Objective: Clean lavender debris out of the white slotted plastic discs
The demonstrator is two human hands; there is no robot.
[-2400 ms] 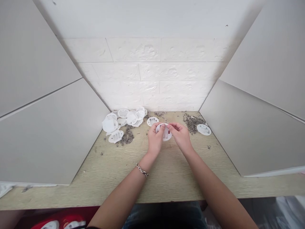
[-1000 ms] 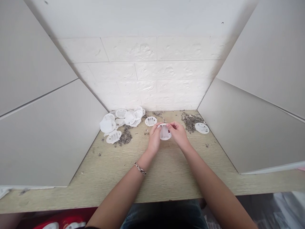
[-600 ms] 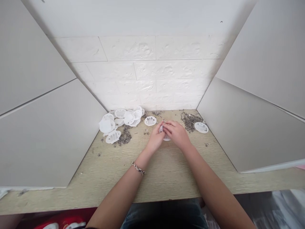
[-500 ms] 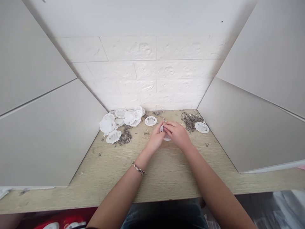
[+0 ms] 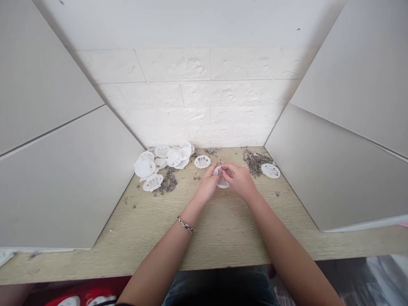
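Pinching a light, thin, fragile-looking white plastic disc (image 5: pixel 222 182) by its rim, left hand (image 5: pixel 208 185) and right hand (image 5: pixel 239 179) curled narrowly around it at frame centre.

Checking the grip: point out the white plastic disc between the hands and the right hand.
white plastic disc (image 5: pixel 222 184), head view, its lower rim
right hand (image 5: pixel 239 180), head view, back of the hand

Head-worn view, facing forward and down, near the tabletop (image 5: pixel 223 242)

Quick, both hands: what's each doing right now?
Left hand: closed, holding a round white plastic disc at its edge.
Right hand: closed, pinching the same disc.
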